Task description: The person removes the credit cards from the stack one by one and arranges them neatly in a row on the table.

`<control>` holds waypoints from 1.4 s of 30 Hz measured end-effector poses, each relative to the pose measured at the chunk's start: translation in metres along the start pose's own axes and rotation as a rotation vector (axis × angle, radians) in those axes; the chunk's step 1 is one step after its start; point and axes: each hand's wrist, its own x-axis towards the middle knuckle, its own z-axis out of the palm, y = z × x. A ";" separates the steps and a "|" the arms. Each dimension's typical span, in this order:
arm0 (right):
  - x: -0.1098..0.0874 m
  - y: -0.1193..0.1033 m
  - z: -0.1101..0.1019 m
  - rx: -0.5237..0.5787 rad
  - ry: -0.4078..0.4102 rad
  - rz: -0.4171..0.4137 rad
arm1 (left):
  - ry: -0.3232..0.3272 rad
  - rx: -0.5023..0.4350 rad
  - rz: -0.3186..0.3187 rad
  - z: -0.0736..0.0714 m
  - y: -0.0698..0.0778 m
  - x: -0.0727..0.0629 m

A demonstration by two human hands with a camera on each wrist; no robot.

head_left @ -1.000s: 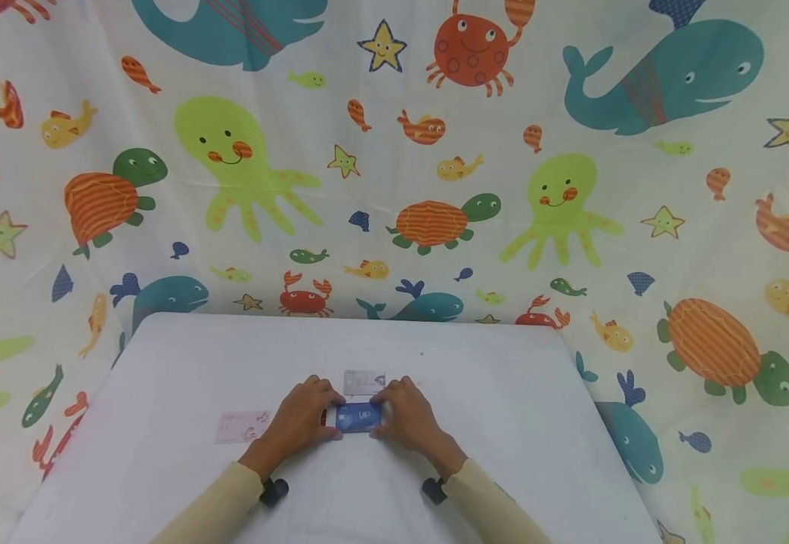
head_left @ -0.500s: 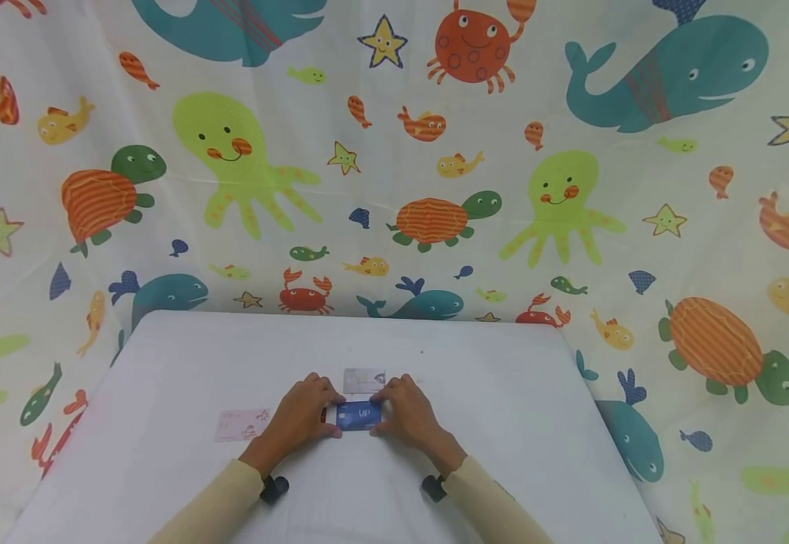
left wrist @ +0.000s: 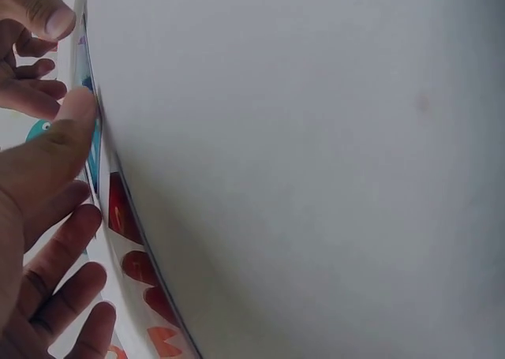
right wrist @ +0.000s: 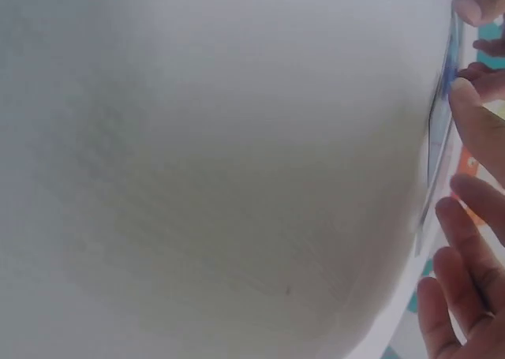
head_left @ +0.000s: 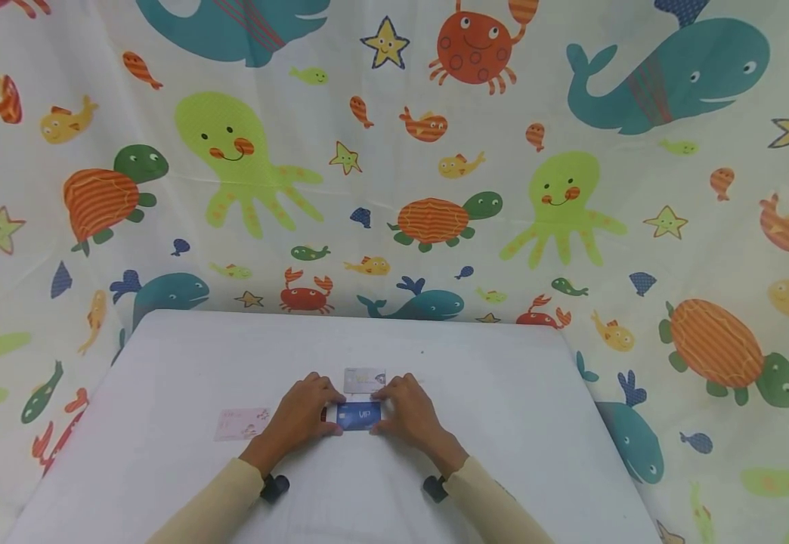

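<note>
Currently, blue card (head_left: 359, 415): midway between the left and right edges of your white tabletop (head_left: 503, 423), spanning the gap between your hands; you cannot tell whether it lies flat or is slightly raised.
Left hand (head_left: 302, 410): clamped on the card's left end, your thumb at the near long edge, fingers at the far one.
Right hand (head_left: 411, 414): clamped the same way on the right end, apart from your left.
Red patch (head_left: 323, 415): by your left hand, mostly hidden; you cannot tell what it is.
Grey card (head_left: 364, 380): just beyond the blue one, toward the tabletop's far edge.
Pink card (head_left: 242, 425): beside your left hand, toward the tabletop's left edge.
Curtain (head_left: 374, 185): beyond the far edge, printed with sea animals.
</note>
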 end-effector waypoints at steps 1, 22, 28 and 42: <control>0.000 0.001 0.000 0.010 0.004 0.008 | -0.002 0.001 -0.007 -0.001 0.000 0.000; 0.023 0.011 -0.011 0.083 0.054 0.107 | 0.047 -0.018 -0.056 -0.009 -0.007 0.023; 0.030 0.016 -0.012 0.082 0.066 0.095 | 0.035 -0.015 -0.076 -0.008 -0.007 0.033; 0.044 0.021 -0.010 0.088 0.018 0.112 | -0.003 -0.012 -0.083 -0.004 -0.010 0.048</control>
